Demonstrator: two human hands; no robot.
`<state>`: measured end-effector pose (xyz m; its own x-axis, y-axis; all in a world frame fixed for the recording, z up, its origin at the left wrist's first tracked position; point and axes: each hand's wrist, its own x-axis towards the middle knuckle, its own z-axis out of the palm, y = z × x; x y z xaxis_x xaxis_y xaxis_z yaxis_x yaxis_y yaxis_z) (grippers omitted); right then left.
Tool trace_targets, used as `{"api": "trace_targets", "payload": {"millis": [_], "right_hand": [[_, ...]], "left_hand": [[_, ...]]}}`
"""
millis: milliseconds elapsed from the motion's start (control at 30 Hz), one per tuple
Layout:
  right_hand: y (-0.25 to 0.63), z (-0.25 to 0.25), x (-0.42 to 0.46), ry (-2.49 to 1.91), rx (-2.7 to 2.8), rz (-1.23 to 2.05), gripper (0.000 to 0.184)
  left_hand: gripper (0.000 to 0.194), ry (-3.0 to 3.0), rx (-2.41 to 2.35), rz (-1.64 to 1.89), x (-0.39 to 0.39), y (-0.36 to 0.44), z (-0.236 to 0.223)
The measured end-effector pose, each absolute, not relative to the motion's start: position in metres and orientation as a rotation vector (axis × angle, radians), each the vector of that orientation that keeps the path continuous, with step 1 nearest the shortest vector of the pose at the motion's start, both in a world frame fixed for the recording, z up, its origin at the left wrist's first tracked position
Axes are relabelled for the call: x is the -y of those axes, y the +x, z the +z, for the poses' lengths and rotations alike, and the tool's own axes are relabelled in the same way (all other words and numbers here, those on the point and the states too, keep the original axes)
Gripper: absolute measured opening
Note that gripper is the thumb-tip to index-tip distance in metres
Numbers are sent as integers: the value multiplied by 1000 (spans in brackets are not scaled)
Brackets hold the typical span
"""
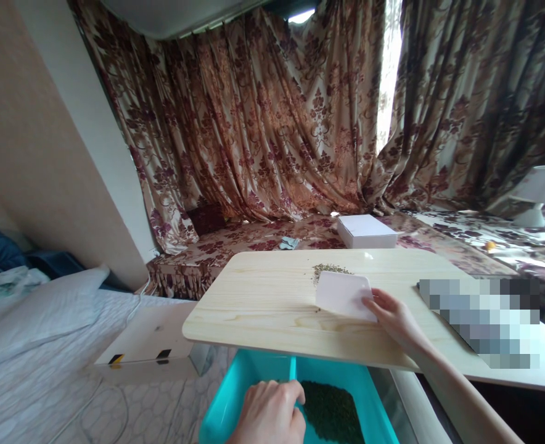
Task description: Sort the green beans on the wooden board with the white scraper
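Observation:
My right hand (395, 317) grips a white flat card-like scraper (344, 295) by its near right corner, held against the pale wooden tabletop (254, 308). Just beyond the scraper's far edge lies a small pile of dark green granules (330, 269). My left hand (270, 412) is closed round the handle of a turquoise dustpan-like tray (235, 394), held below the table's near edge. The tray holds a heap of the same dark green granules (331, 412).
A white box (365, 230) lies on a patterned bench behind the table. Patterned curtains (277, 123) hang across the back. A bed with white bedding (32, 333) lies to the left, and a white flat box (147, 342) rests on it. A white lamp (538, 194) stands at far right.

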<state>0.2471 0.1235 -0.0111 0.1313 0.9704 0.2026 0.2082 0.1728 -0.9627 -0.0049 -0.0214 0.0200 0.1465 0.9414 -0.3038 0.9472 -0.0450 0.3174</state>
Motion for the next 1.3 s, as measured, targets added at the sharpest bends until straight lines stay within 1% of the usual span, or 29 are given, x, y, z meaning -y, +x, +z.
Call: {"api": "trace_targets", "payload": {"millis": [233, 467, 600, 767, 1000, 1300], "right_hand": [[245, -8, -120, -1260, 1350, 897, 38], [241, -6, -111, -1202, 1463, 1001, 50], [241, -10, -97, -1154, 1545, 1089, 50], [252, -9, -74, -1142, 1534, 1250, 45], [287, -4, -92, -1266, 1212, 909, 37], [271, -5, -122, -1336, 1123, 824, 31]], "left_hand": [[40, 1956, -1814, 40, 23, -13, 16], [39, 1935, -1836, 57, 23, -19, 14], [39, 1924, -1844, 74, 24, -18, 15], [39, 1923, -1844, 71, 24, -15, 16], [40, 1994, -1779, 19, 23, -3, 15], [43, 2085, -1639, -111, 18, 16, 21]]}}
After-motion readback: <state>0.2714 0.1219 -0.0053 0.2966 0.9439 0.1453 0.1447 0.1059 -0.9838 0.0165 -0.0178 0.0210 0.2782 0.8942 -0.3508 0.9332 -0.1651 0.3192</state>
